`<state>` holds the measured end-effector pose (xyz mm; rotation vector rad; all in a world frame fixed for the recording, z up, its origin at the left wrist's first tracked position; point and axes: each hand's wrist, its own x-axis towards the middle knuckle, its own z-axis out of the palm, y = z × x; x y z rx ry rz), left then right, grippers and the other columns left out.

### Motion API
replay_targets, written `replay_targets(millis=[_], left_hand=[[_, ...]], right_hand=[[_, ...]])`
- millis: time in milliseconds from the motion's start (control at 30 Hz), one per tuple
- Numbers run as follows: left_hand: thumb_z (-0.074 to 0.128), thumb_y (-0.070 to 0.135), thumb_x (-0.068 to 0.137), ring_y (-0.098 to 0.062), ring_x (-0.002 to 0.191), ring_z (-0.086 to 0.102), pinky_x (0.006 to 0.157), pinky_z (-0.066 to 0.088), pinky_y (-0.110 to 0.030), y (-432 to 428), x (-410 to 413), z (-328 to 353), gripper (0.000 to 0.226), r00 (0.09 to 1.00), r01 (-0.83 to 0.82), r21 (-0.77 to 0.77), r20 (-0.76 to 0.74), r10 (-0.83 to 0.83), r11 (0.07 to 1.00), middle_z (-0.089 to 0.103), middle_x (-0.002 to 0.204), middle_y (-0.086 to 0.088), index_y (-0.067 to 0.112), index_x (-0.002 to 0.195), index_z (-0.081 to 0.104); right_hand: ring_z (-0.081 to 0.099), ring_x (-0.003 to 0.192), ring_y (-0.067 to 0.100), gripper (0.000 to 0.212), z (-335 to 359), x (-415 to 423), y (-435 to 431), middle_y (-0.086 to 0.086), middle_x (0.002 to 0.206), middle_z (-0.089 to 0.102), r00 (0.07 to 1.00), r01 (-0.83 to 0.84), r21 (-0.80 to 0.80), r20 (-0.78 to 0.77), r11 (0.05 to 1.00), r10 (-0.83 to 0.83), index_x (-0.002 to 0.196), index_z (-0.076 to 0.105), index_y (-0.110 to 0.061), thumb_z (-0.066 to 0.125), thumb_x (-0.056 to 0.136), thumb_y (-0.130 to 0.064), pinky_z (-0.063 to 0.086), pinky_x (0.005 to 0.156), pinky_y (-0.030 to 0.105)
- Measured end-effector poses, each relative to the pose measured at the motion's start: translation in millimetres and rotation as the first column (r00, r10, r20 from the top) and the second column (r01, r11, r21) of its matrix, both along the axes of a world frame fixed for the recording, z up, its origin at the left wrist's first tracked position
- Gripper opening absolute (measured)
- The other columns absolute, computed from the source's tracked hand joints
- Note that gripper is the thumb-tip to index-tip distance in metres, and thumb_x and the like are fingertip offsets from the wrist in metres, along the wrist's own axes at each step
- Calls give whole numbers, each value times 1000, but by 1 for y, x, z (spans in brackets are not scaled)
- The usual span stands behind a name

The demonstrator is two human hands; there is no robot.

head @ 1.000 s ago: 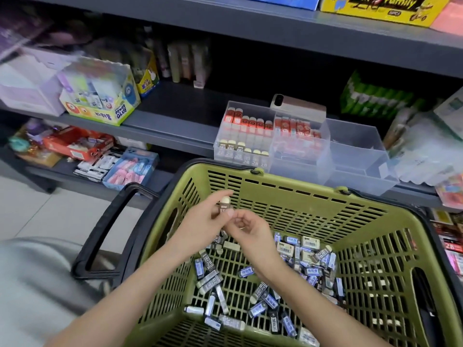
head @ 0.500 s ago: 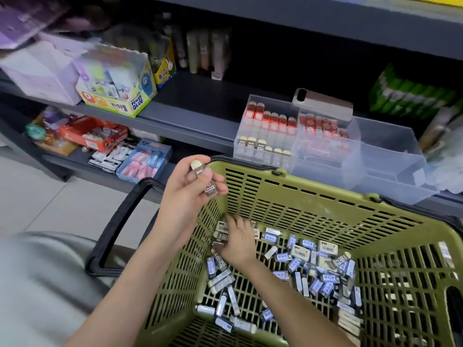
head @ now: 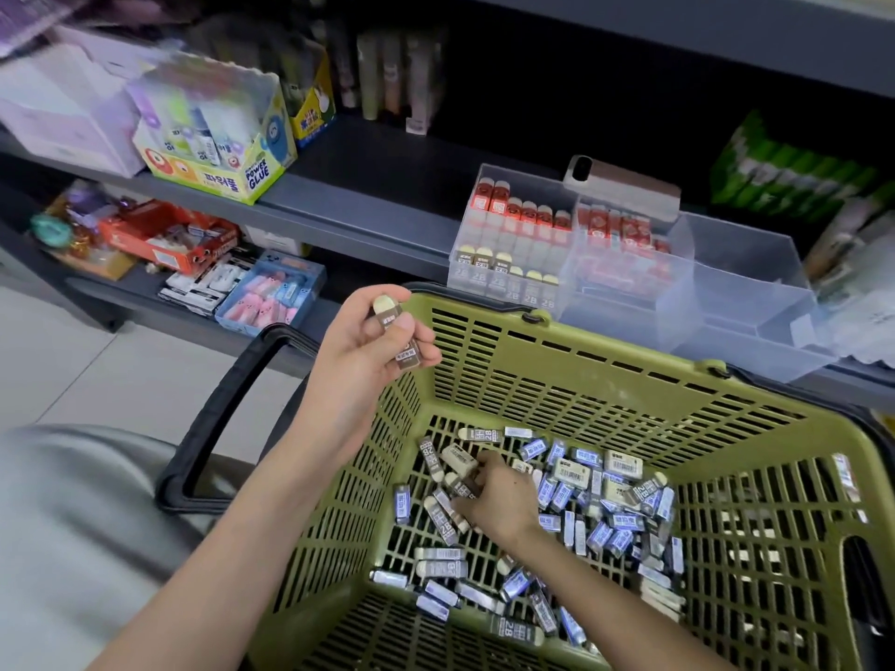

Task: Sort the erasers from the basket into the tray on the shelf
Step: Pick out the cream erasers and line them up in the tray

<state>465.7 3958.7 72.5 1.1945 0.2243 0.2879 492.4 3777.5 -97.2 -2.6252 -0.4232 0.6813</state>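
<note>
Right hand [head: 501,501] dropped from mid-air to the basket [head: 581,380] floor since a second ago. Your fingers now curl round a pile eraser [head: 462,486] near the floor's far-left corner, among the loose erasers [head: 605,496]. Left hand [head: 363,360] sits over the basket's left rim, clamped on the held erasers [head: 398,334]: long axis diagonal, cream end up toward the shelf [head: 378,176]. Tray [head: 746,302] at the shelf's front edge, just past the far rim.

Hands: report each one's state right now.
Left hand: holds brown-sleeved erasers.
Right hand: down in the basket, fingers curled on a loose eraser.
</note>
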Motion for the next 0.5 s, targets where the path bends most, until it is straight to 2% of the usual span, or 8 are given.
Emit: replay_targets(millis=[67,167,233,300,333,400,433,500], left_hand=[[50,6,90,-18,72,65,76,57,-34,-1,0,-2,19,999,2,-6,-37,-3,1000,67,77,-3,10,108,54],[45,-2,94,-15,72,64,68,55,-27,-6,0,-8,22,982,48,14,-182,-44,999,67,76,-2,13,106,57],[47,1,94,-15,73,61,68,52,-28,-12,1,-14,21,934,89,36,-350,-71,995,65,76,-3,15,107,57],[56,13,92,-17,74,55,74,47,-33,-19,1,-18,19,856,174,18,-497,-142,985,59,78,-4,17,110,54],[63,22,88,-16,74,54,74,46,-32,-23,0,-19,26,823,224,-8,-535,-193,975,58,79,-3,17,111,53],[73,42,73,-12,78,58,72,46,-29,-31,-2,-18,48,775,315,-66,-558,-297,947,64,84,2,19,110,53],[75,46,66,-11,82,62,73,46,-29,-35,-3,-18,54,758,344,-103,-556,-341,933,68,89,4,20,108,53],[76,38,66,-15,93,68,79,48,-34,-39,-4,-19,50,749,331,-195,-541,-382,923,72,99,0,18,107,55]], right_hand=[[57,71,12,74,11,0,0,-9,76,57,991,93,37,-99,995,-89,133,35,-14,73,74,-36,46,74,26],[63,83,17,81,37,3,-12,0,94,63,928,290,191,-295,938,-227,132,31,-19,80,69,-31,50,73,32],[66,82,18,74,64,4,-17,6,94,65,863,443,363,-422,820,-279,127,37,-18,82,69,-21,53,76,33],[67,73,16,64,93,4,-13,9,87,67,831,527,559,-498,640,-248,123,42,-15,80,71,-13,53,66,22],[66,71,17,59,107,3,-9,8,84,67,844,520,636,-485,571,-228,120,45,-14,79,72,-11,52,65,21],[64,76,20,51,130,0,4,6,82,66,908,416,738,-368,531,-200,113,50,-15,79,71,-10,54,70,30],[63,80,19,48,138,-2,9,4,84,67,934,355,767,-312,534,-173,110,52,-16,79,70,-9,54,73,32],[65,87,14,44,146,-5,15,1,92,69,965,250,812,-252,528,-70,105,54,-18,77,71,-4,56,74,29]])
